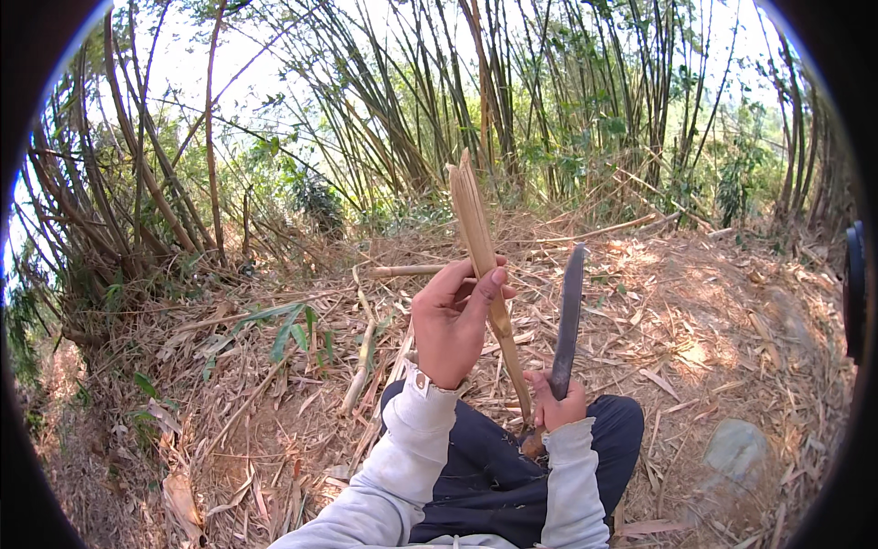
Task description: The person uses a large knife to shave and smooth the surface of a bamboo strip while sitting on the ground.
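My left hand (pixel 455 322) is closed around the middle of a split bamboo piece (pixel 474 215), pinching it between thumb and fingers. The piece stands nearly upright, with a jagged, splintered top and a narrower lower end reaching down toward my right hand. My right hand (pixel 556 403) is wrapped round the lower part of a machete (pixel 569 316), whose dark, long blade points up and tilts slightly right. Blade and bamboo are apart at the top and come close near my right hand. Whether the bamboo's lower end touches that hand I cannot tell.
I sit with dark-trousered legs (pixel 485 467) folded on ground strewn with dry leaves. A cut stick (pixel 361 357) lies to the left, a pale pole (pixel 412 271) beyond my left hand. A grey stone (pixel 736 448) is at the right. Bamboo clumps (pixel 439 91) rise behind.
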Demonstrator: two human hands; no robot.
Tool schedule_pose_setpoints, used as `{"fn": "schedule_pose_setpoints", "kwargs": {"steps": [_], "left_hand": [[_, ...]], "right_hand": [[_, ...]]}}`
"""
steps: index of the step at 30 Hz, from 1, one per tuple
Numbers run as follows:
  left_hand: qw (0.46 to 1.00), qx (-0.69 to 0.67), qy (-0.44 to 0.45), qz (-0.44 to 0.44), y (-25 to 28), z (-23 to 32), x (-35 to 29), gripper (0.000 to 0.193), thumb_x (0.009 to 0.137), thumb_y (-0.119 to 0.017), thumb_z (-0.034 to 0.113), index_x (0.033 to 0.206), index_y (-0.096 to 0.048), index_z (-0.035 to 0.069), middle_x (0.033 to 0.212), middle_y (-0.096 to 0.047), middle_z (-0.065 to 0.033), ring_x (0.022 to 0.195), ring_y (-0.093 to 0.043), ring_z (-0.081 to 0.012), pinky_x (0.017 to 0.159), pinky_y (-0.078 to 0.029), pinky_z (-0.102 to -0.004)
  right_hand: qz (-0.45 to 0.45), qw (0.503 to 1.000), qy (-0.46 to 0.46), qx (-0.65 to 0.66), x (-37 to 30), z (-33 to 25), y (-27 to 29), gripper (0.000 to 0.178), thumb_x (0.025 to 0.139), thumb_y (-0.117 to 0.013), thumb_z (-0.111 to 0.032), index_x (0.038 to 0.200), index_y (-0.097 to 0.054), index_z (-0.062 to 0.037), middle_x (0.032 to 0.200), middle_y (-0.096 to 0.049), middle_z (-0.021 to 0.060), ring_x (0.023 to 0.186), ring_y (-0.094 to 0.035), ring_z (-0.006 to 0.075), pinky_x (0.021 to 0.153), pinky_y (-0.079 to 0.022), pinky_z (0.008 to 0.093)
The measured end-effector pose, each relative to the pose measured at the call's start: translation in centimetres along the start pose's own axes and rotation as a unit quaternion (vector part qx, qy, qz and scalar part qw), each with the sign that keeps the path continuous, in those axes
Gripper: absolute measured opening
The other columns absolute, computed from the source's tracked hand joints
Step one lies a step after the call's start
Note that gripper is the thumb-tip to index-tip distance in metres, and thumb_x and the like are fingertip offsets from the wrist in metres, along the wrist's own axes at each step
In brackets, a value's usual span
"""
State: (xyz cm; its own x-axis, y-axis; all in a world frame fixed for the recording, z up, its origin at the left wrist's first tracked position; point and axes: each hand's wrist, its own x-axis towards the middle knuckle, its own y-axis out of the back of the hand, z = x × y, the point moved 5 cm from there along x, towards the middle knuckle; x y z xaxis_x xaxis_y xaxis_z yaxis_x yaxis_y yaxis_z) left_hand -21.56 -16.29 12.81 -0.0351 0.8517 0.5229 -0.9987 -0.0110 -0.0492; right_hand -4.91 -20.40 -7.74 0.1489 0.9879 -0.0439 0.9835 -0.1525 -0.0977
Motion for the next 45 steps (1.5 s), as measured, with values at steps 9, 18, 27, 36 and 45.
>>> {"fn": "schedule_pose_setpoints", "kwargs": {"steps": [9,18,27,36,45], "left_hand": [[0.999,-0.014,-0.002,0.031,-3.3,-1.6,0.0,0.018,0.093,-0.069,0.008,0.106,-0.071,-0.006,0.086,-0.067,-0.0063,0.082,-0.073,-0.0159,0.062,-0.056,-0.0242],[0.998,0.029,-0.040,0.044,-3.2,-1.1,-1.3,0.019,0.093,-0.070,0.010,0.106,-0.072,-0.003,0.078,-0.072,-0.0073,0.070,-0.067,-0.0074,0.058,-0.051,-0.0227],[0.993,0.096,-0.048,0.038,-3.2,-0.1,-2.1,0.021,0.095,-0.070,0.015,0.109,-0.073,0.001,0.073,-0.071,-0.0059,0.061,-0.057,-0.0032,0.053,-0.045,-0.0219],[0.993,0.086,-0.075,0.029,-3.7,0.2,-2.6,0.019,0.099,-0.061,0.010,0.114,-0.056,0.000,0.095,-0.075,-0.0152,0.082,-0.074,-0.0174,0.065,-0.058,-0.0279],[0.991,0.105,-0.081,0.018,-3.7,0.2,-2.0,0.011,0.098,-0.060,0.007,0.101,-0.053,-0.001,0.091,-0.074,-0.0149,0.081,-0.075,-0.0214,0.064,-0.060,-0.0304]], "right_hand": [[-0.025,0.961,0.251,-0.114,-6.0,-18.0,1.5,0.041,0.107,-0.041,-0.025,0.131,-0.057,0.0046,0.079,-0.067,0.0072,0.050,-0.058,0.0072,0.045,-0.045,0.0235],[0.047,0.846,0.444,-0.291,-6.1,-25.4,-1.9,0.040,0.106,-0.041,-0.014,0.144,-0.045,-0.0015,0.073,-0.064,0.0088,0.054,-0.061,0.0135,0.053,-0.050,0.0294],[0.066,0.831,0.455,-0.315,-6.6,-25.9,-2.1,0.040,0.106,-0.042,-0.013,0.144,-0.047,-0.0034,0.067,-0.063,0.0105,0.061,-0.068,0.0210,0.058,-0.052,0.0323],[0.065,0.824,0.449,-0.339,-6.7,-26.1,-1.9,0.041,0.105,-0.043,-0.012,0.145,-0.047,-0.0045,0.068,-0.063,0.0111,0.058,-0.066,0.0203,0.056,-0.051,0.0331],[0.050,0.817,0.407,-0.406,-6.6,-27.4,-1.3,0.026,0.102,-0.050,-0.014,0.124,-0.053,-0.0011,0.066,-0.063,0.0195,0.056,-0.064,0.0351,0.050,-0.047,0.0453]]}}
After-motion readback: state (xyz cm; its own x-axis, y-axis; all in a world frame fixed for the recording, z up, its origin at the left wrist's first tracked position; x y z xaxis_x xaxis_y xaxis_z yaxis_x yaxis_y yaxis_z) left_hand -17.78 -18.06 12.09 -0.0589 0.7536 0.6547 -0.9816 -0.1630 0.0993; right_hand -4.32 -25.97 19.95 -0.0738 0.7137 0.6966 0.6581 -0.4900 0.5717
